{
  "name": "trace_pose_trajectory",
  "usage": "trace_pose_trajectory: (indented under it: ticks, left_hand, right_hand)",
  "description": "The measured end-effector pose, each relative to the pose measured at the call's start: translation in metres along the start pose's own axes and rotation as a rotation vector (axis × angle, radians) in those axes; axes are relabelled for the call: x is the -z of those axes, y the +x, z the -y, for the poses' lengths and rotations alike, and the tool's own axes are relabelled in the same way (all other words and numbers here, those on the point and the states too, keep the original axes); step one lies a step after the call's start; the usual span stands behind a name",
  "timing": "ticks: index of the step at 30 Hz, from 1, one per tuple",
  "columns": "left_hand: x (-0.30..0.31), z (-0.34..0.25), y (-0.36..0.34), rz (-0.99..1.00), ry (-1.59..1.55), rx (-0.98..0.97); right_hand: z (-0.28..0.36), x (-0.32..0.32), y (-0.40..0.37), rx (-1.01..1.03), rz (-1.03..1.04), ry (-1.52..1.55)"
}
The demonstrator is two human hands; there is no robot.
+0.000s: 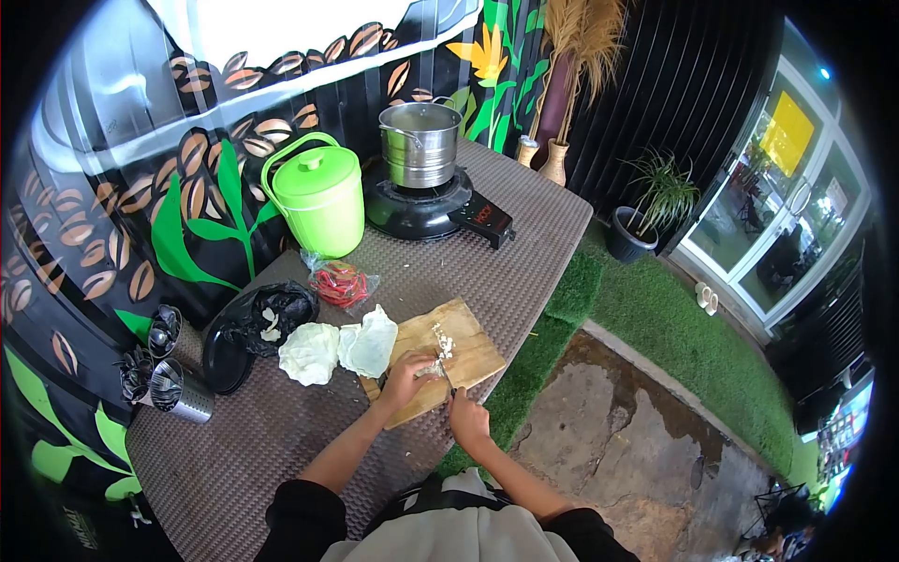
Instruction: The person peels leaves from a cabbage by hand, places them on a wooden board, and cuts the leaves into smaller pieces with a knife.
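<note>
My right hand [469, 421] is closed round the handle of a knife [449, 382], whose blade points away from me over a wooden cutting board [476, 350]. On the board, my left hand [409, 377] presses its fingers onto small white vegetable pieces right beside the blade; their exact kind is too small to tell. More chopped white bits [444, 345] lie in a line farther up the board. Left of it sit two pale cabbage leaves [310, 354], one touching the board's edge. A black plastic bag [281, 309] and a clear bag of red chillies [341, 284] lie behind them.
A lidded green bucket [321, 201] stands at the back, beside a steel pot [419, 150] on a black portable stove [412, 214]. Metal cutlery holders [189, 401] stand at the left. The woven-pattern table [272, 450] ends at the right, above artificial grass [674, 318].
</note>
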State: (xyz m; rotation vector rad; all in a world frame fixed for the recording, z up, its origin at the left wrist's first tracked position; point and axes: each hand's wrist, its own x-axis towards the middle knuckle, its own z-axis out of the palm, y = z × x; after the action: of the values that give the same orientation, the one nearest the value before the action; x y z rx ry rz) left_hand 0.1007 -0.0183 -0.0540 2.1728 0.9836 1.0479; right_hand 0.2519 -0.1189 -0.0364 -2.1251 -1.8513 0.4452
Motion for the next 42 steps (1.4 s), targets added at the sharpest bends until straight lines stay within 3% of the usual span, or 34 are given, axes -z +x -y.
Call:
trace_pose_trajectory:
  ticks: [7, 10, 13, 18, 24, 27, 34, 36, 38, 40, 42]
  left_hand:
    - [0.004, -0.002, 0.005, 0.091, 0.054, 0.08]
    - [0.01, -0.003, 0.006, 0.066, 0.003, 0.05]
    - [0.016, -0.001, 0.004, 0.019, -0.025, 0.026]
    - [0.023, 0.001, -0.003, 0.05, -0.023, 0.033]
    - [0.022, -0.002, -0.005, -0.001, 0.049, 0.045]
    - [0.019, 0.003, -0.001, 0.006, 0.078, 0.036]
    - [0.016, 0.011, 0.005, 0.116, 0.085, 0.018]
    - [0.016, 0.01, 0.007, 0.109, 0.089, 0.021]
    - [0.015, 0.007, 0.005, 0.113, 0.089, 0.019]
    - [0.015, 0.004, 0.007, 0.126, 0.127, 0.077]
    - [0.015, 0.004, 0.006, 0.12, 0.147, 0.067]
  right_hand:
    - [0.007, 0.02, 0.054, 0.11, 0.029, -0.099]
    - [0.005, 0.044, 0.056, 0.124, 0.146, -0.07]
    - [0.008, 0.044, 0.035, 0.051, 0.244, 0.011]
    - [0.016, 0.002, 0.012, -0.118, 0.116, 0.007]
    - [0.009, 0.029, 0.056, 0.053, 0.115, -0.072]
    - [0.011, 0.052, 0.062, 0.062, 0.281, -0.01]
    - [0.025, 0.004, 0.025, -0.116, 0.147, -0.016]
    - [0.019, -0.004, 0.033, -0.083, 0.125, -0.04]
    - [0.007, -0.003, 0.051, 0.087, 0.052, -0.042]
    - [0.004, 0.016, 0.062, 0.097, 0.027, -0.05]
    - [0.008, 0.043, 0.065, 0.069, 0.264, 0.058]
